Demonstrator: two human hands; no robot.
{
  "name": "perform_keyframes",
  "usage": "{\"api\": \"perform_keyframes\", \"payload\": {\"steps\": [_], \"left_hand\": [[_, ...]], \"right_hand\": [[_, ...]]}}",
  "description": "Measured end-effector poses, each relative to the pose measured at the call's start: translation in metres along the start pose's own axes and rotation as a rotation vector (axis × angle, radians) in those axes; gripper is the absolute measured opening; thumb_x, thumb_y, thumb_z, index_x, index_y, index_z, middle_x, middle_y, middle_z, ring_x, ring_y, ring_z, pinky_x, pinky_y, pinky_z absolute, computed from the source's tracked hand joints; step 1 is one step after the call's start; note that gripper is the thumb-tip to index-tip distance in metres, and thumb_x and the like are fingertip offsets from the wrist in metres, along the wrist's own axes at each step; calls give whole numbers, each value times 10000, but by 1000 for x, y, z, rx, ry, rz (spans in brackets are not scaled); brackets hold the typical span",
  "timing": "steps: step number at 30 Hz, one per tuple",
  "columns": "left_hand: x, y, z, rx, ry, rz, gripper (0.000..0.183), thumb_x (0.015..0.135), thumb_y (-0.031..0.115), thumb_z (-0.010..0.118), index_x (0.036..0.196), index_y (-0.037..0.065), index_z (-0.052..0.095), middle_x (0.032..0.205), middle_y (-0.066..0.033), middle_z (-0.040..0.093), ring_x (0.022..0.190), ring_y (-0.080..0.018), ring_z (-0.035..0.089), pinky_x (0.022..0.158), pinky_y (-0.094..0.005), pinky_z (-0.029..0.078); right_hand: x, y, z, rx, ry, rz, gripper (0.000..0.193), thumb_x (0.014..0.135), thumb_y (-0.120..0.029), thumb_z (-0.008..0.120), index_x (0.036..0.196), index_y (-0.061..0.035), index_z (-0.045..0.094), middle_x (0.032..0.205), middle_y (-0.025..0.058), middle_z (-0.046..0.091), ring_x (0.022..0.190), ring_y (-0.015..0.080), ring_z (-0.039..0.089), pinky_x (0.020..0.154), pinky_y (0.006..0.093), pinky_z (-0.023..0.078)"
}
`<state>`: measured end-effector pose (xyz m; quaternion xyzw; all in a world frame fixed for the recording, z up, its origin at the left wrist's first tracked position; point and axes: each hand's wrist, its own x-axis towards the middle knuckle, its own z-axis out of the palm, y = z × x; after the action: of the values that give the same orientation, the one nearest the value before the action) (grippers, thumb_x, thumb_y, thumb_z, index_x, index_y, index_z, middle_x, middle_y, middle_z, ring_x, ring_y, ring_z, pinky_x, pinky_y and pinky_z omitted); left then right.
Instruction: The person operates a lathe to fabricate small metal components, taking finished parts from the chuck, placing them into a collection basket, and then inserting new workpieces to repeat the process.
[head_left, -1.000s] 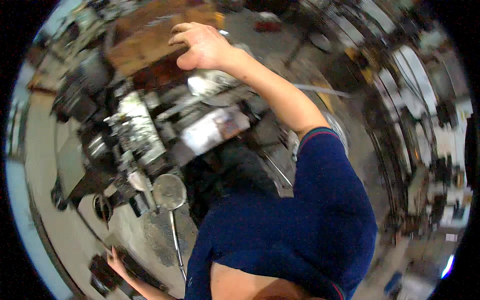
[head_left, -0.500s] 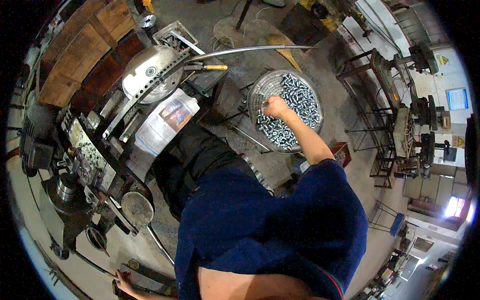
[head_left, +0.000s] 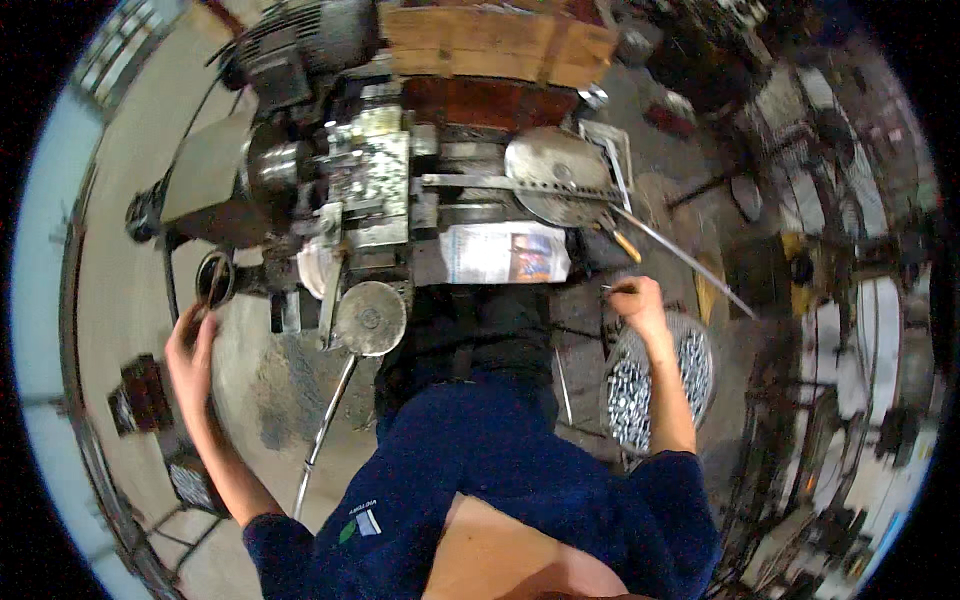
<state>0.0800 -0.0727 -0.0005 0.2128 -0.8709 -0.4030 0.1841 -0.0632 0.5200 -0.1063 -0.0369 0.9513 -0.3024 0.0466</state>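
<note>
At the left, my left hand (head_left: 192,347) reaches up to a dark handwheel (head_left: 216,279) on the machine. Its fingers and thumb look apart, close to the wheel's handle; blur hides whether they touch it. On the other side, my right hand (head_left: 638,303) is closed in a pinch, with the tip of a small shiny metal piece (head_left: 606,289) showing at the fingertips. It hovers just beyond the far left rim of a round perforated metal basin (head_left: 709,345). Many short silvery metal cylinders (head_left: 630,398) lie heaped in that basin, partly covered by my right forearm.
Ahead stands the machine with a metal-strewn bed (head_left: 375,170). A printed paper sheet (head_left: 500,253), a large metal disc (head_left: 545,160), a perforated bar (head_left: 470,182) and a wooden-handled tool (head_left: 627,246) lie along it. A round plate (head_left: 370,318) sits nearer me, above a slanting metal rod (head_left: 325,430).
My view has swung left toward the machine. My right hand has come out of the basin with a small metal piece. My left hand has moved up beside the handwheel.
</note>
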Motion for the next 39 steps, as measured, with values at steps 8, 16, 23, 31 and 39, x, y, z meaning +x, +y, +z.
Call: {"api": "perform_keyframes", "payload": {"steps": [8, 16, 23, 31, 39], "left_hand": [[-3, 114, 124, -525, -676, 177, 372, 926, 283, 466, 788, -28, 619, 678, -52, 618, 661, -108, 574, 635, -265, 459], [2, 99, 108, -406, -709, 199, 360, 915, 282, 481, 736, -8, 596, 595, -25, 568, 576, -85, 521, 539, -247, 414], [18, 94, 79, -302, -710, 275, 289, 882, 248, 522, 756, -9, 563, 605, -19, 554, 569, -84, 504, 528, -249, 404], [39, 68, 60, -349, -713, 197, 281, 874, 248, 540, 788, -18, 568, 601, -28, 556, 581, -80, 520, 521, -250, 405], [43, -17, -30, -209, -71, 26, 296, 854, 195, 560, 1030, -42, 549, 621, -25, 557, 553, -88, 527, 509, -249, 421]], "right_hand": [[26, -278, 40, 368, -101, -1219, 296, 574, -178, 611, 846, -63, 631, 994, 146, 585, 848, 307, 539, 729, 380, 462], [25, -303, 64, 194, -141, -1240, 240, 586, -203, 599, 769, -50, 625, 865, 121, 577, 770, 298, 526, 685, 371, 457], [38, -335, 68, 41, -340, -1292, 219, 554, -203, 613, 699, -39, 618, 810, 102, 555, 758, 283, 516, 671, 367, 460], [53, -369, 84, -83, -290, -1450, 290, 505, -146, 635, 773, -35, 624, 836, 88, 558, 765, 275, 517, 666, 361, 463], [154, -399, 127, -606, -44, -1270, 162, 541, -218, 622, 612, -73, 628, 737, 88, 620, 793, 271, 565, 715, 384, 456]]}}
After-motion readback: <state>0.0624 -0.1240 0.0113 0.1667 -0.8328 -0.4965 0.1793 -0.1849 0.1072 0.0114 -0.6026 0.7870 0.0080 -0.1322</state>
